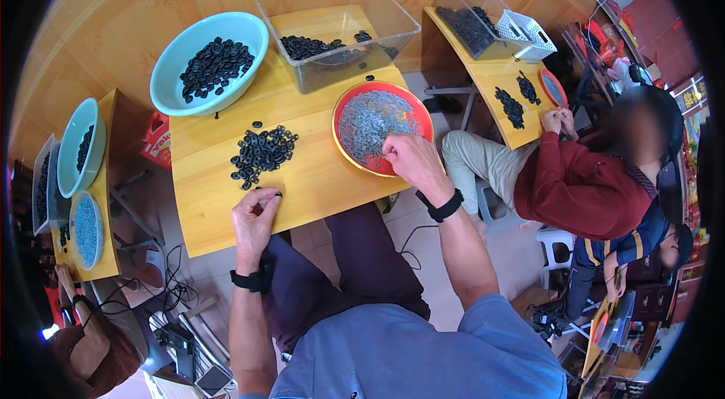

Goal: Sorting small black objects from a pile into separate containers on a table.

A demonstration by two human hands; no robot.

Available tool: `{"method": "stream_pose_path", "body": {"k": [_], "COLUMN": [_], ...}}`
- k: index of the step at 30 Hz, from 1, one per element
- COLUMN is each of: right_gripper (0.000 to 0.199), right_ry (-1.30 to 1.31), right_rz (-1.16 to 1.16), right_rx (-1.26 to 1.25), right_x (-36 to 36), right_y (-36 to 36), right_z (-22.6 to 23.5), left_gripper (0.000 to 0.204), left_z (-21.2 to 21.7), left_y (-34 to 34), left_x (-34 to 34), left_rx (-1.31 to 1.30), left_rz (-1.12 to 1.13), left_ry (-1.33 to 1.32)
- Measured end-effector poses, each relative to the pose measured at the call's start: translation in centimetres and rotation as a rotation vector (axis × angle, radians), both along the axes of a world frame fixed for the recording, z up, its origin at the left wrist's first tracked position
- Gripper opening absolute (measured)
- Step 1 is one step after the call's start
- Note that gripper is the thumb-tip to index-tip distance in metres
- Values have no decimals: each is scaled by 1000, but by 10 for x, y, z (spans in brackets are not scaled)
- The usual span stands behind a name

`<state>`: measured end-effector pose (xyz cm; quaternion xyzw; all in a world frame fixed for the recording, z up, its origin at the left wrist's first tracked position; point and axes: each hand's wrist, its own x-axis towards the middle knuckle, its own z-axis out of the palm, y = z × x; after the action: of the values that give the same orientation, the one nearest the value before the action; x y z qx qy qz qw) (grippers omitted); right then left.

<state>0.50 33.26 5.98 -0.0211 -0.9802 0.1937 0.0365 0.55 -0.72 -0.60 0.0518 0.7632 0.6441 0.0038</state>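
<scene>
My left hand point(255, 219) is at the front edge of the table, its thumb and fingers pinched on a small black piece that barely shows. Just beyond it lies a loose pile of black oval pieces with holes point(263, 156). Over the near rim of a red bowl with a yellow edge point(424, 114) is my right hand point(414, 163), fingertips drawn together at the heap of thin grey metal pins point(370, 123) inside. Whatever those fingertips hold is too small to make out.
A pale turquoise basin point(162, 86) and a clear plastic bin point(325, 76), both with black pieces, stand at the back of the wooden table point(204, 203). Co-workers sit at tables to the right point(483, 89) and left. Cables point(177, 278) lie on the floor at left.
</scene>
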Motion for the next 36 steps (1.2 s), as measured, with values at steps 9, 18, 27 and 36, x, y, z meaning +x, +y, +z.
{"method": "stream_pose_path", "body": {"k": [9,18,27,36], "right_gripper": [9,6,5,6], "right_ry": [-3,26,128,77], "right_rz": [130,138,224,295], "right_rx": [41,53,-580,-785], "right_x": [-7,-4,4,-9], "right_y": [-3,-13,-111,-159], "right_z": [-7,2,0,-49], "left_gripper": [11,11,14,15], "left_z": [0,2,3,7], "left_y": [1,1,2,3], "left_x": [-2,-1,-1,-1], "left_rx": [-2,21,-23,-51], "left_rz": [7,40,30,36], "left_ry": [16,-22,4,12]}}
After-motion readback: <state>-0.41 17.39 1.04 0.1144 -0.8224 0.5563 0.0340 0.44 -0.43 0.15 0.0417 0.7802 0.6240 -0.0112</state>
